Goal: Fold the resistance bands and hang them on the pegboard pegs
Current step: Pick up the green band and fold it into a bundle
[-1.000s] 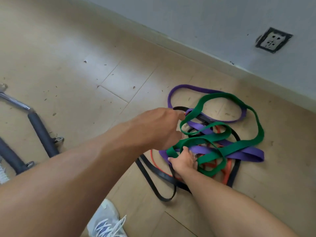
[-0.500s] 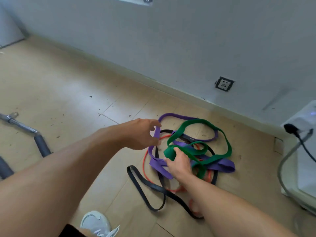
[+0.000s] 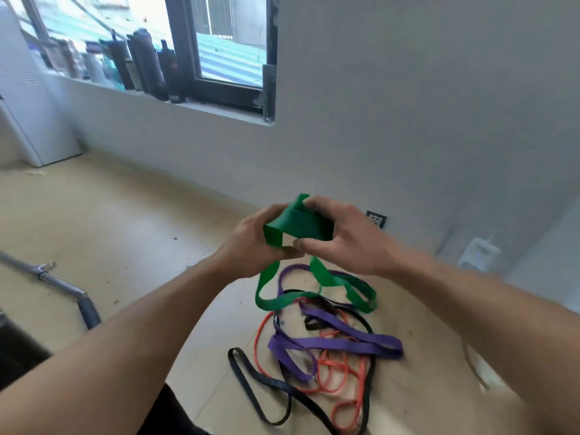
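Observation:
Both hands hold the green resistance band (image 3: 298, 226) up in the air in front of the grey wall. My left hand (image 3: 251, 243) grips its left fold and my right hand (image 3: 342, 237) pinches its right side, thumb below and fingers over the top. Two green loops hang down from the hands toward the floor. On the floor below lies a tangle of a purple band (image 3: 339, 340), a thin orange band (image 3: 332, 375) and a black band (image 3: 266, 381). No pegboard is in view.
A metal bar with a dark grip (image 3: 66, 290) lies on the floor at the left. A wall socket (image 3: 376, 218) and a small white device (image 3: 478, 254) sit low at the wall. A window sill with several bottles (image 3: 138, 62) is at the upper left.
Both hands have lifted the green band off the pile and brought it up together. The view has risen from the floor to the wall and window.

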`<state>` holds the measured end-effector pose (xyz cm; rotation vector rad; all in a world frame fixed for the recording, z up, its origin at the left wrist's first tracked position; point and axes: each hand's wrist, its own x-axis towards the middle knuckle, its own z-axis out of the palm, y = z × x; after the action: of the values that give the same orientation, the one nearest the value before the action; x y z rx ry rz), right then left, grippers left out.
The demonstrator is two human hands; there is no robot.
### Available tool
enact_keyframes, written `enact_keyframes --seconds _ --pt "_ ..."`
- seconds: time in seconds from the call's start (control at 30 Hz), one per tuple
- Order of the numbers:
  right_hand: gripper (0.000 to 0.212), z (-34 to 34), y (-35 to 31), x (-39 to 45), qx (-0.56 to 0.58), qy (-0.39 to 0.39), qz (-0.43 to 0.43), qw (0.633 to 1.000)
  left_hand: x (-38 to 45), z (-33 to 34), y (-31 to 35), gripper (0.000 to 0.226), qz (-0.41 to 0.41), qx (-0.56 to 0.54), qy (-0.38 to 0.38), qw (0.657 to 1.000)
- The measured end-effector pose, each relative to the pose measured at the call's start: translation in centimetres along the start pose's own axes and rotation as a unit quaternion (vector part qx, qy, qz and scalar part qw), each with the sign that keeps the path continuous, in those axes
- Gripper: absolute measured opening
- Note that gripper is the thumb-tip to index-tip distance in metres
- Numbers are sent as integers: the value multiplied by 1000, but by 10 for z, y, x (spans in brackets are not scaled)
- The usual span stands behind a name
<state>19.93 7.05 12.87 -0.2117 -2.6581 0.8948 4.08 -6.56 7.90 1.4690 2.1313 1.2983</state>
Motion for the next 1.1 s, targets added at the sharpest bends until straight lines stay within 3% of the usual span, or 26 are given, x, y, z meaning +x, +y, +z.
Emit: enact_keyframes --seconds 0.07,0.13,0.23,0.43,0.53,0.63,0.77,0.9,1.1 --pt "47 -18 -3 -3 28 -63 29 997 0 -9 14 28 33 -1 6 999" --pt "49 -23 8 -3 12 -110 59 992 1 -11 11 11 30 12 2 999" --pt "37 -13 32 -1 27 -138 70 987 0 2 -15 30 0 -16 -25 1000" --pt "22 23 70 17 99 -204 80 971 15 27 -51 76 -38 86 -197 976" --pt "15 24 82 33 120 -224 95 962 25 30 -59 54 -62 26 -230 971" --pt "24 25 94 43 83 -272 109 953 29 25 -64 30 -89 35 -246 964" --pt "30 35 104 42 8 -325 147 934 25 20 -69 27 -146 28 -274 950" --pt "22 39 105 41 -10 -297 128 946 23 16 -67 36 -168 -6 -229 959" --pt "19 35 101 31 49 -235 119 963 24 9 -44 24 -144 -2 -114 983"
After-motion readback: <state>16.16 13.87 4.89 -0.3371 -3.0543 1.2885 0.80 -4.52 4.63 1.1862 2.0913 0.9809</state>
